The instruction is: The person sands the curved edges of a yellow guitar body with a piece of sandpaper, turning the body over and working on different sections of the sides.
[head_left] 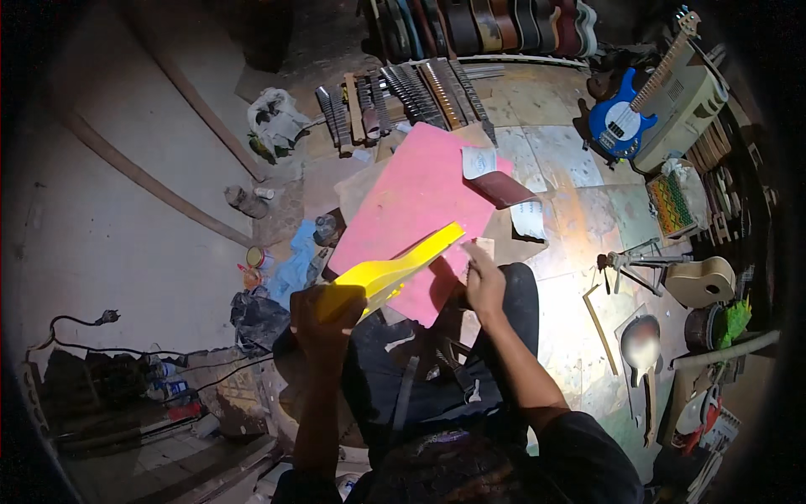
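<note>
Take the curved yellow guitar-like body (378, 273), probably stiff but scratchable, left of frame centre, clasped in left hand (317, 329); cannot tell the hold of right hand (485, 287)

Bright yellow on the guitar body (382, 273), darkening to mustard in the shade. Plain pink, faintly smudged, across the sheet (403, 189). Reddish brown on one face of the sandpaper (504, 191), off-white with bluish marks on the other. Vivid blue on the bass (606, 122), with a white plate (623, 118) and pale brown neck (663, 63). Light blue on the cloth (294, 265); black on the bag (259, 317) and trousers (369, 386). Mixed green-and-yellow pattern on the box (672, 204). Pale tan on the small guitar (693, 281), around a dark hole. Off-white, blotched rusty orange, over the floor (579, 214).
</note>
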Demonstrator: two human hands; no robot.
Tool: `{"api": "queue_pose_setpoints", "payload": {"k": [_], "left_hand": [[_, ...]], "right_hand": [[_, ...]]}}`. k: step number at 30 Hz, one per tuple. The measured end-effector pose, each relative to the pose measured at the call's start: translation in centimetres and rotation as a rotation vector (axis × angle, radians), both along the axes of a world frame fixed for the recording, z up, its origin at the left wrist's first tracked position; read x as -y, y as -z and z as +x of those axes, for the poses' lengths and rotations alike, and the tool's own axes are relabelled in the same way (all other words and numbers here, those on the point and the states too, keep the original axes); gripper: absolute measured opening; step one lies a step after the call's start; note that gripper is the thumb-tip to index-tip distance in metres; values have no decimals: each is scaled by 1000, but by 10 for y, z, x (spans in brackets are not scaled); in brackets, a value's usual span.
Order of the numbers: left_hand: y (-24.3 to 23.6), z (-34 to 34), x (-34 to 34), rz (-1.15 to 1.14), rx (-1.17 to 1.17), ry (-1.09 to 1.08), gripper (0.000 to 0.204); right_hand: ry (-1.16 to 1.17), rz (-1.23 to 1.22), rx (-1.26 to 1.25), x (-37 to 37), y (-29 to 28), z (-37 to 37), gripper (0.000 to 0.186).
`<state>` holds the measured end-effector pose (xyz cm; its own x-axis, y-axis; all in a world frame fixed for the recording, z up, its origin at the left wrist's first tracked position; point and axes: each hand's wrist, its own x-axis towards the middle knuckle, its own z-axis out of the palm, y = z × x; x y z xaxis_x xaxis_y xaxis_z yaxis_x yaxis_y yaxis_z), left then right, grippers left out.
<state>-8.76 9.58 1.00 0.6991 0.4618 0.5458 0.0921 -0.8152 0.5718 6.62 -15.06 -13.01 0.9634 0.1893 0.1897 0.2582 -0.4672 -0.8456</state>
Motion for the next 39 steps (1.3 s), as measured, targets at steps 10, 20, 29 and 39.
{"api": "queue_pose_setpoints", "payload": {"k": [10, 20, 29, 39], "left_hand": [[4, 2, 16, -152, -40, 37, 66], [-1, 9, 51, -254, -98, -56, 67], [9, 38, 60, -254, -164, 96, 62], [7, 74, 84, -126, -226, 168, 55]], "right_hand": [[-389, 258, -97, -64, -78, -46, 65], [-436, -4, 190, -50, -156, -61, 56], [-475, -29, 185, -51, -181, -66, 64], [-280, -160, 1, -10, -129, -11, 60]]}}
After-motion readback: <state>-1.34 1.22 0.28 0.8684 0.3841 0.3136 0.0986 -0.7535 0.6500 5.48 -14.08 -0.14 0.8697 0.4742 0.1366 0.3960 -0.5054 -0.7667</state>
